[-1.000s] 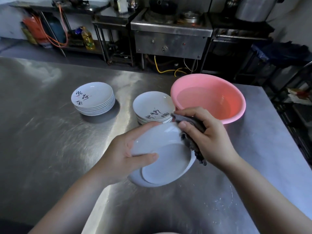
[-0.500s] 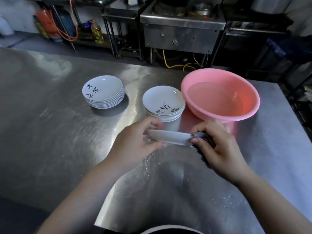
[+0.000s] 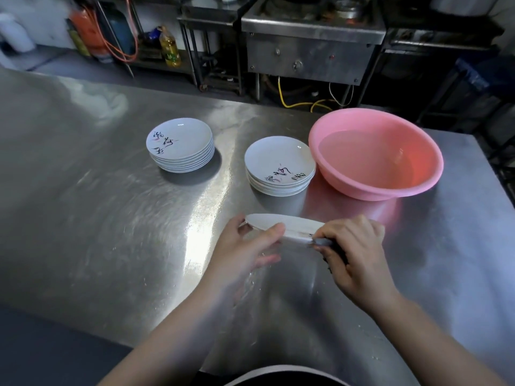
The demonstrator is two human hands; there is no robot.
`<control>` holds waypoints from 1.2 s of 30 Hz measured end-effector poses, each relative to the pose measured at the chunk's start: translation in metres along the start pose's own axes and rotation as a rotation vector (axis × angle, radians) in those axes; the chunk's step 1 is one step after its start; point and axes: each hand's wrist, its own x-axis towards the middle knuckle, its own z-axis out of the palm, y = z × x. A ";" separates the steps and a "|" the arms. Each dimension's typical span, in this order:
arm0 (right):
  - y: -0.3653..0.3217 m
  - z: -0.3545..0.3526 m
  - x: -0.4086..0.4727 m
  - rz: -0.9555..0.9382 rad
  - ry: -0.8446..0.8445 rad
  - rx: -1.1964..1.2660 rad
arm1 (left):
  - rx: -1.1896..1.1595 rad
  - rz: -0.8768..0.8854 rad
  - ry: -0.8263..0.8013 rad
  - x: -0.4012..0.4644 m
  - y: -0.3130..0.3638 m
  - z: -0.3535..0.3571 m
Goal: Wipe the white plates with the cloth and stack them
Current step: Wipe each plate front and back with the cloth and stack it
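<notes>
**Steel table, two stacks of plates, one plate in hand**

Stainless steel everywhere in this kitchen. The big steel table [image 3: 97, 218] fills most of the view, scuffed and shiny, with a bright glare streak running down the middle and a few water drops near the hands.

Near the middle, a white plate [image 3: 289, 225] is held almost flat above the table, seen nearly edge-on. The left hand [image 3: 245, 252] grips its left rim, thumb curled over the top and fingers underneath. The right hand [image 3: 354, 252] pinches a dark cloth [image 3: 330, 246] against the plate's right rim, fingers curled tight round the cloth.

Further back sit two stacks of white plates with black writing on the top ones: the left stack [image 3: 180, 146] stands on its own, and the right stack [image 3: 280, 165] is just beside a pink basin [image 3: 376, 154] with water in it. I can't tell whether the basin and that stack actually touch.

Across the aisle at the far side there's a steel stove unit [image 3: 309, 45] with yellow cable [image 3: 303, 103] trailing under it, a bottle of yellowish oil [image 3: 170, 47] on a low shelf, and an orange hose [image 3: 122, 51] looping at far left. The room is pretty dim back there.
</notes>
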 end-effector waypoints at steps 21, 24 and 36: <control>0.009 0.073 -0.031 0.769 -0.042 0.281 | 0.063 -0.115 0.048 0.052 -0.090 -0.066; 0.012 0.092 -0.027 0.749 -0.177 0.085 | 0.130 -0.083 0.058 0.055 -0.094 -0.069; 0.012 0.142 -0.020 0.569 -0.392 0.020 | 0.622 0.139 0.132 0.069 -0.098 -0.070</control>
